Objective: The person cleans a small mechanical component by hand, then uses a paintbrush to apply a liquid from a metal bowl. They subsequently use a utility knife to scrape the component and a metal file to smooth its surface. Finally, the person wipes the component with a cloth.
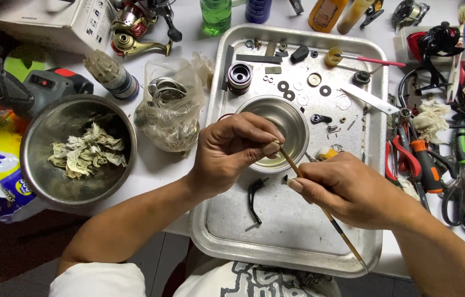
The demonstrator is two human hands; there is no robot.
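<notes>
Metal tray (227,231) — cluttered white table (150,170)

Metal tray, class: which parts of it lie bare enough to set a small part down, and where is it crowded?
On the metal tray, the near half is mostly bare: between the black bent lever and the near rim, under the right hand and its thin brush. The strip left of the small steel bowl is also free. The far half is crowded with washers, screws and a spool.
</notes>
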